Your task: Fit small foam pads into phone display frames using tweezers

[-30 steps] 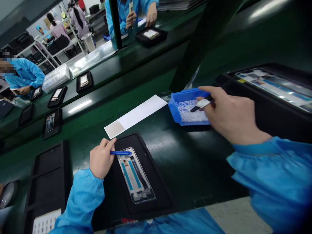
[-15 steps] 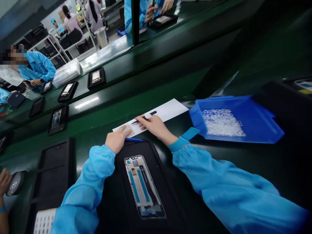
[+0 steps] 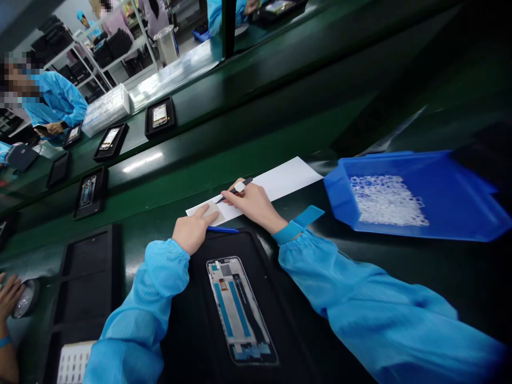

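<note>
My right hand grips black pointed tweezers with a white patch on them. Their tip points down at a white paper strip, by the edge of a small beige sheet lying on it. My left hand has its fingers spread, two of them pressing flat on that small sheet. Just beside it is a blue pen. Below the hands, an opened phone body with blue strips and a black flat cable rests in a black tray.
At right stands a blue bin with many small whitish pieces. A black compartment tray and a white card with rows of small parts lie left. Another person's hand touches a round object. Phone trays line the bench behind.
The view has shifted slightly, so the bin appears farther right. The tweezers are tilted differently in my right hand, their tip still near the small sheet. My left hand stays on that sheet.
</note>
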`<act>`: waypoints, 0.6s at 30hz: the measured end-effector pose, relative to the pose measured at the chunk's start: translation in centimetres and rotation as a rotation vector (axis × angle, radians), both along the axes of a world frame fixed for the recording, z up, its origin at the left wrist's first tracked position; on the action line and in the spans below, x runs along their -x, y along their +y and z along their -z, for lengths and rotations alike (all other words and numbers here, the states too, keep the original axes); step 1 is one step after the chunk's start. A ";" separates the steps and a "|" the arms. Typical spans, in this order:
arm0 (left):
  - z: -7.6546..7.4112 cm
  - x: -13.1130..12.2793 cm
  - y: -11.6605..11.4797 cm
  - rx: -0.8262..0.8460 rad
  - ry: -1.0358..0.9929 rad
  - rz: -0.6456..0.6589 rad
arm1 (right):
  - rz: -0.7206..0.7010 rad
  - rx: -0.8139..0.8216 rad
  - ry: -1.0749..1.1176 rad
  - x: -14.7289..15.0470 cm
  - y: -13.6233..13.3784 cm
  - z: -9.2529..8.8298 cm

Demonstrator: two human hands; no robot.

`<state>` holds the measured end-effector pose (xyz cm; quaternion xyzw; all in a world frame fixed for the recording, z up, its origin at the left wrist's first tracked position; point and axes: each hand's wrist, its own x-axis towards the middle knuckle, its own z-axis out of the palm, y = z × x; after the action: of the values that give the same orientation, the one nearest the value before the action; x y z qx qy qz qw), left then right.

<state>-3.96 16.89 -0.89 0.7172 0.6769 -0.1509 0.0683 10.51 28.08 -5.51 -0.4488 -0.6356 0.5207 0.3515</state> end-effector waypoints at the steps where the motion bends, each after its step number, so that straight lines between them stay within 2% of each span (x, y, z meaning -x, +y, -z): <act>1: 0.0 0.0 0.0 0.000 -0.003 -0.002 | 0.003 0.015 0.019 0.1 0.1 0.1; 6: 0.2 -0.1 0.1 -0.014 -0.046 -0.016 | 0.050 0.084 0.164 -0.1 0.3 0.1; 9: 0.0 0.4 -0.2 -0.028 -0.105 -0.053 | 0.124 0.100 0.253 -1.7 -1.1 -0.5; 12: -0.6 0.9 -1.1 -0.182 -0.229 -0.161 | 0.161 0.113 0.276 -4.3 -4.5 -1.0; 14: -1.1 1.0 -2.0 -0.277 -0.381 -0.249 | 0.130 0.130 0.226 -5.9 -7.4 -1.1; 16: -1.4 0.6 -2.8 -0.201 -0.554 -0.305 | 0.072 0.144 0.149 -6.8 -10.0 -1.0; 18: -1.4 -0.2 -3.4 -0.020 -0.652 -0.314 | 0.037 0.114 0.063 -7.0 -11.7 -0.8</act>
<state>-3.79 13.50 0.53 0.6153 0.7230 0.1049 0.2961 17.48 16.38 -4.75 -0.4630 -0.5850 0.5635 0.3547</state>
